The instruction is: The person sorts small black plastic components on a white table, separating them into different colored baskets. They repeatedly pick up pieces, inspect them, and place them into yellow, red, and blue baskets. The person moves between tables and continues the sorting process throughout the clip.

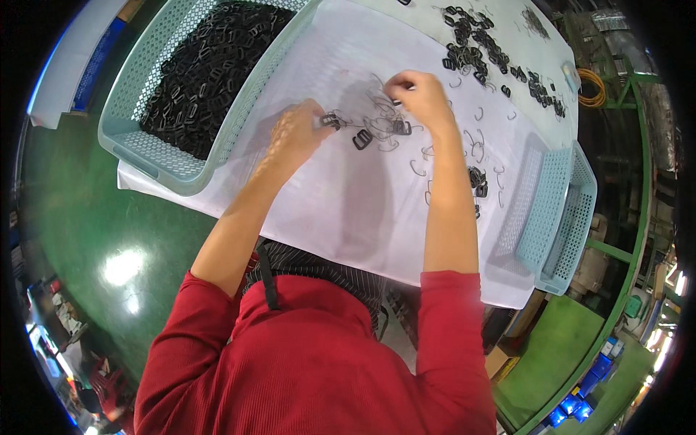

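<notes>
Over the white-covered table, my left hand [296,132] is closed, pinching a small black slotted buckle [330,120] at its fingertips. My right hand [422,96] is closed too, its thumb and fingers curled together above thin bent wire pieces [381,110]; what it holds, if anything, I cannot make out. Between the hands, another black buckle [362,139] lies flat on the cloth. More dark buckles [401,127] sit among the wires, just below my right fingers.
A pale blue-green basket [138,161] full of black buckles [206,76] stands at the left. Another such basket [542,210] is at the table's right edge. Buckles and wires [475,47] spread across the back right. A small buckle cluster [477,181] lies beside my right forearm.
</notes>
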The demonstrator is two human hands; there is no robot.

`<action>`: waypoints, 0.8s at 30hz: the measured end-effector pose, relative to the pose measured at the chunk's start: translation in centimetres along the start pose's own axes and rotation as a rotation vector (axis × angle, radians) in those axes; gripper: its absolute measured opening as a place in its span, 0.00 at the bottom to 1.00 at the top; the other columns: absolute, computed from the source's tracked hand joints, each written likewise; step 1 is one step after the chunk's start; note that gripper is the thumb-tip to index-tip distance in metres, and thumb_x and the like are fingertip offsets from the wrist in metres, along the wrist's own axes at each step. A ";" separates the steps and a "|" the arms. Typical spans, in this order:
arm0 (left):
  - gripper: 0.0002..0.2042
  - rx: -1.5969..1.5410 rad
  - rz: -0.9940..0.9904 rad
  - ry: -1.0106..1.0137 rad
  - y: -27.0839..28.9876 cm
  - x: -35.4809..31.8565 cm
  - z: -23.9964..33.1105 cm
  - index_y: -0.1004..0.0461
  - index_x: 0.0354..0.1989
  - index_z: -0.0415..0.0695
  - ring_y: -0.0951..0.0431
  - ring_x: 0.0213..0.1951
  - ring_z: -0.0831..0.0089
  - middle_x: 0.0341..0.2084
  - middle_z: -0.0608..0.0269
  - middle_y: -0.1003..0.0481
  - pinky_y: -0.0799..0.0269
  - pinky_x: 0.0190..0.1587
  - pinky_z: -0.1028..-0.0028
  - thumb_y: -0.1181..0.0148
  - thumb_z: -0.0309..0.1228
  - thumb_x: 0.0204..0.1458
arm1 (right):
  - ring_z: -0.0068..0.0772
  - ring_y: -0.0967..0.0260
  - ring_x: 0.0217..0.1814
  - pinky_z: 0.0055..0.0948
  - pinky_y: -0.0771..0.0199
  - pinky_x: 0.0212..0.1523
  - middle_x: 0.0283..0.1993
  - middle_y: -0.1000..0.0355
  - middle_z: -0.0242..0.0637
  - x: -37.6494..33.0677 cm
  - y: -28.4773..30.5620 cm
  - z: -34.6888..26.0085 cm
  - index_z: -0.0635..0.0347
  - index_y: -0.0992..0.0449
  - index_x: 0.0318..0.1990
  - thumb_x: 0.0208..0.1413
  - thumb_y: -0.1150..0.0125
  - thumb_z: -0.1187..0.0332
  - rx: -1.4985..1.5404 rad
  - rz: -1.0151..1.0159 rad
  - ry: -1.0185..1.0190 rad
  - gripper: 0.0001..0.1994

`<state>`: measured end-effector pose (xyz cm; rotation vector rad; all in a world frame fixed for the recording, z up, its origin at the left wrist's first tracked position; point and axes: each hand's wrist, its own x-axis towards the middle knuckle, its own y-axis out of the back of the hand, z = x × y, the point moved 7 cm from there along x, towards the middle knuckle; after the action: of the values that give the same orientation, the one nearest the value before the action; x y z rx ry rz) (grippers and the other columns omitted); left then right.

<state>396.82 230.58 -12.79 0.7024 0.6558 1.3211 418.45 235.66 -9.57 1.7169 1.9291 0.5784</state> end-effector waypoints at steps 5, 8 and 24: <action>0.14 -0.262 -0.205 0.052 -0.5 0.7 0.9 0.29 0.32 0.42 0.29 0.28 0.71 0.21 0.63 0.29 0.34 0.32 0.71 0.33 0.32 0.40 | 0.25 0.33 0.21 0.24 0.36 0.24 0.20 0.28 0.33 -1.9 3.3 2.8 0.61 0.22 0.25 0.36 0.31 0.66 0.030 -0.030 -0.244 0.10; 0.11 -0.378 -0.221 0.007 -0.7 0.8 0.9 0.28 0.31 0.42 0.29 0.27 0.74 0.21 0.65 0.29 0.35 0.31 0.73 0.34 0.32 0.42 | 0.15 0.43 0.15 0.17 0.49 0.16 0.17 0.33 0.26 -2.5 3.9 3.8 0.61 0.24 0.24 0.38 0.30 0.67 0.009 -0.122 -0.362 0.09; 0.16 -1.329 -0.719 0.234 -6.1 0.7 7.4 0.31 0.47 0.39 0.24 0.36 0.75 0.38 0.62 0.26 0.29 0.34 0.75 0.48 0.39 0.57 | 0.12 0.48 0.16 0.13 0.55 0.16 0.22 0.35 0.26 -6.3 4.0 1.9 0.62 0.25 0.29 0.45 0.33 0.68 0.691 -0.133 -0.406 0.09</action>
<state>406.44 229.95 -12.87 -0.7251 0.0652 0.8700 423.28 229.84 -8.13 1.8672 2.0286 -0.5200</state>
